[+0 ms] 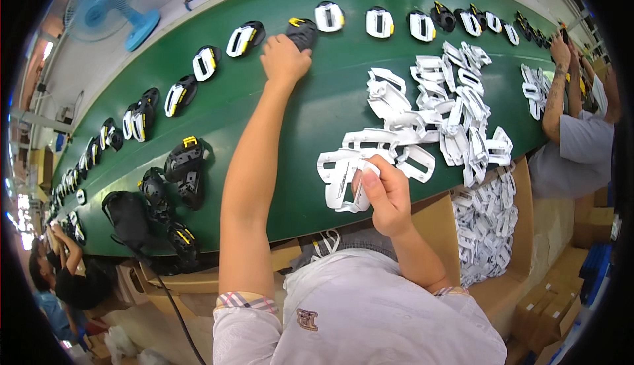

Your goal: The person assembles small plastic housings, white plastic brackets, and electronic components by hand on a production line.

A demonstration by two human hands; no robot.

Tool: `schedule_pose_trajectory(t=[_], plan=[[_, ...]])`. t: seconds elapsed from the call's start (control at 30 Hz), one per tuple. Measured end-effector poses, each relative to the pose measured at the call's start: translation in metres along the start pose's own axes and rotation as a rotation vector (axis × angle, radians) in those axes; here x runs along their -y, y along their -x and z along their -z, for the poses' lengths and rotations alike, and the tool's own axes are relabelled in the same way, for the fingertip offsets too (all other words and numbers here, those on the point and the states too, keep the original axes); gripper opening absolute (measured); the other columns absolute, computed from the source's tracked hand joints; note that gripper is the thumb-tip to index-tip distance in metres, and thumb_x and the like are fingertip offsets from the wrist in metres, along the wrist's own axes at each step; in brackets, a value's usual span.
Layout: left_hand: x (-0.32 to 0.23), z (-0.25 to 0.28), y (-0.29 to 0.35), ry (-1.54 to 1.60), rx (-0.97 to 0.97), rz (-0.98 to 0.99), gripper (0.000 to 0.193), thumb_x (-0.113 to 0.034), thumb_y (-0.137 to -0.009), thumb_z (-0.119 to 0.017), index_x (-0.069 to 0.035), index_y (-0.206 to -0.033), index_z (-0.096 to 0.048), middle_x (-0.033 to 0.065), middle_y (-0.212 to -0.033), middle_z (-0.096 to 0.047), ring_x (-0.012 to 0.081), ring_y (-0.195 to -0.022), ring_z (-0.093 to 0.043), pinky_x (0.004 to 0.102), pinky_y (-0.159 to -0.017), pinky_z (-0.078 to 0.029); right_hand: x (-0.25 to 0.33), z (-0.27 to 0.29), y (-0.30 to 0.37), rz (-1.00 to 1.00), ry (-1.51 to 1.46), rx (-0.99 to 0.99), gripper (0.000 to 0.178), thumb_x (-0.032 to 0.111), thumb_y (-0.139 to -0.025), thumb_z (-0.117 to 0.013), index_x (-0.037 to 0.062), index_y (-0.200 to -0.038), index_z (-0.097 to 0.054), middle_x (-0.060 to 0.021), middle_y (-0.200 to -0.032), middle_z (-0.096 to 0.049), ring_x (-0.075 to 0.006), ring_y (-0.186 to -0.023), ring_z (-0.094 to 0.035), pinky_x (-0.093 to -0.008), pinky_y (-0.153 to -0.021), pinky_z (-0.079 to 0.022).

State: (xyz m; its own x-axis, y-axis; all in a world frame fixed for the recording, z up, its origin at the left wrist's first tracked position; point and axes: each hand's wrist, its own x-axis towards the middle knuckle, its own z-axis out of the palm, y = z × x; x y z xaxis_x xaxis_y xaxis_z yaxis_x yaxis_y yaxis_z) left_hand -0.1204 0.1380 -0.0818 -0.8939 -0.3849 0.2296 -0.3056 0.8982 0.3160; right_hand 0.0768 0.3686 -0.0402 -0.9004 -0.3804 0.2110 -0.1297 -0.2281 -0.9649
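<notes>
My left hand (285, 60) stretches to the far side of the green table, its fingers closed on a black plastic part (302, 33) with a yellow tab. Close to my body, my right hand (391, 200) pinches a white plastic frame (341, 183) with a long slot, thumb on top. Beyond that frame lies a loose heap of similar white frames (422, 117). Beside my left hand, a black part with a white frame fitted on it (329, 17) rests in a curved row of such assemblies.
The green table (231, 124) curves across the view. Several black parts (187, 170) and a black corded tool (129, 216) lie at left. A cardboard box (485, 226) of white frames stands at right. A blue fan (109, 8) is beyond the table; co-workers (574, 127) sit at both ends.
</notes>
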Motion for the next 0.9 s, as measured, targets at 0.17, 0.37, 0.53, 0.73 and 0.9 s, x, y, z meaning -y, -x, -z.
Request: schedule_pose_trajectory(t=[0.17, 0.37, 0.53, 0.73, 0.9], plan=[[0.003, 0.021, 0.038, 0.462, 0.222, -0.056, 0.050, -0.027, -0.080, -0.062, 0.004, -0.116, -0.047, 0.0241, -0.110, -0.058, 0.0369, -0.101, -0.058, 0.0427, -0.089, -0.044, -0.004, 0.036, -0.006, -0.008, 0.031, -0.147, 0.022, 0.019, -0.096, -0.049, 0.0013, -0.083, -0.054, 0.0006, -0.070, -0.054, -0.0039, -0.058, -0.043, -0.0184, -0.052, -0.033], [-0.017, 0.021, 0.002, 0.365, 0.172, 0.343, 0.078, -0.055, -0.074, -0.062, 0.007, -0.120, -0.049, 0.0228, -0.125, -0.048, 0.0382, -0.115, -0.047, 0.0445, -0.095, -0.039, -0.002, 0.023, -0.020, -0.008, -0.078, -0.173, 0.027, 0.024, -0.097, -0.047, 0.0004, -0.085, -0.054, -0.0002, -0.069, -0.053, -0.0043, -0.060, -0.043, -0.0189, -0.055, -0.034], [-0.055, 0.014, -0.002, 0.216, 0.240, 0.244, 0.101, -0.065, -0.058, -0.074, 0.007, -0.123, -0.046, 0.0194, -0.136, -0.039, 0.0374, -0.125, -0.035, 0.0511, -0.097, -0.035, -0.010, 0.030, -0.004, 0.023, 0.017, -0.133, 0.026, 0.023, -0.097, -0.047, 0.0006, -0.085, -0.053, -0.0016, -0.069, -0.054, -0.0054, -0.059, -0.044, -0.0200, -0.055, -0.034], [-0.034, 0.044, 0.061, 0.809, -0.040, -0.148, 0.058, -0.035, -0.069, -0.080, 0.001, -0.106, -0.052, 0.0124, -0.092, -0.062, 0.0217, -0.083, -0.061, 0.0331, -0.073, -0.048, -0.004, 0.035, -0.004, 0.043, 0.043, -0.274, 0.025, 0.022, -0.098, -0.045, 0.0008, -0.088, -0.050, -0.0029, -0.070, -0.053, -0.0066, -0.059, -0.044, -0.0205, -0.054, -0.035], [-0.013, 0.103, 0.177, 1.375, 0.280, -0.103, 0.035, -0.029, -0.089, -0.062, 0.001, -0.105, -0.055, 0.0049, -0.086, -0.061, 0.0095, -0.080, -0.055, 0.0246, -0.072, -0.046, 0.020, 0.043, -0.015, 0.191, -0.034, -0.170, 0.023, 0.009, -0.092, -0.055, -0.0044, -0.112, -0.051, -0.0094, -0.090, -0.060, -0.0133, -0.080, -0.058, -0.0273, -0.072, -0.050]])
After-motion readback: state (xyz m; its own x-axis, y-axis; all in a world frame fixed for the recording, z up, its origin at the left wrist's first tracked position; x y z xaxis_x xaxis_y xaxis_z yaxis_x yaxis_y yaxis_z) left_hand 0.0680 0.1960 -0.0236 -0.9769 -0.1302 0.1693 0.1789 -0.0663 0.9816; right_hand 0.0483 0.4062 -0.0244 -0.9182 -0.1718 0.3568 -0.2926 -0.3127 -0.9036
